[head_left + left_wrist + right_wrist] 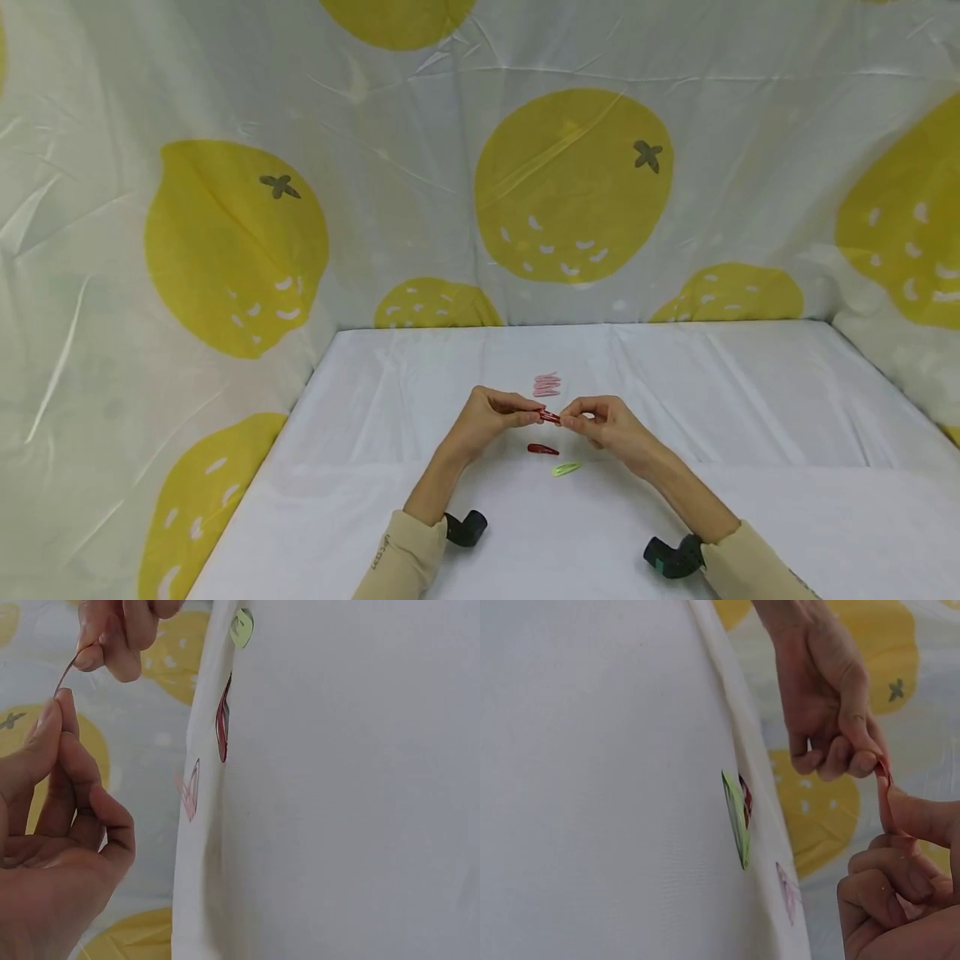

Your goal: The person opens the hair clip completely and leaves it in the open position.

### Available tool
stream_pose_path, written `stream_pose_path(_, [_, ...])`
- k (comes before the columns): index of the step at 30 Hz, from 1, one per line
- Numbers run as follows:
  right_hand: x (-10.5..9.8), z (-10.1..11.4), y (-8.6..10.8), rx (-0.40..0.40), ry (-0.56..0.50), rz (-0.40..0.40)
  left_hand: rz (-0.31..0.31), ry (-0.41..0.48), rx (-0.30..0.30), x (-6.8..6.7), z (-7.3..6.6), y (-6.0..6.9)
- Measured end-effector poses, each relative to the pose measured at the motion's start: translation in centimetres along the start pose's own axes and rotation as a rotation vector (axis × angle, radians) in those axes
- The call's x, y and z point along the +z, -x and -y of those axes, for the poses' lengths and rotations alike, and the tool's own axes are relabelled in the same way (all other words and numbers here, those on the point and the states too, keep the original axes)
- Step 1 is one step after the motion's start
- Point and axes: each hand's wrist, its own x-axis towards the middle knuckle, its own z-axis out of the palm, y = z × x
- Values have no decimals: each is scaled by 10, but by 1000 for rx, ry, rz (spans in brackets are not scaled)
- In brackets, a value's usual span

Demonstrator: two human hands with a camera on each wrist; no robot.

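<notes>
Above the white table, a red hair clip (550,416) is stretched between both hands. My left hand (487,421) pinches its left end between thumb and forefinger, and my right hand (611,429) pinches the other end. Seen from the left wrist, the clip (66,673) is a thin, slightly bent strip. Just below the hands lies a dark red hair clip (543,449), with a light green hair clip (567,469) nearer to me. Several pink hair clips (547,384) lie in a column beyond the hands.
A white cloth covers the table (375,392). Behind and beside it hangs a curtain (405,167) printed with yellow lemons. Each forearm carries a black wrist device; the left one (467,528) and right one (672,557) sit at the sleeve cuffs.
</notes>
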Motion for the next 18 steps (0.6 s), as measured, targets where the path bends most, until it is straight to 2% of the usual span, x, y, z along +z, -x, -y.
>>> stream_pose_path(4, [-2, 7, 0, 85, 75, -52, -6, -19, 27, -1, -1, 1])
stream_pose_path(8, [-3, 9, 0, 149, 127, -92, -13, -92, 69, 0, -1, 0])
stream_pose_path(12, [-4, 9, 0, 156, 132, -103, -37, -140, 104, 0, 0, -1])
stream_pose_path(16, [-4, 5, 0, 143, 117, -105, -60, -125, 101, 0, 2, -1])
stream_pose_path(18, [-4, 2, 0, 102, 121, -120, -75, -116, 91, 0, 3, -1])
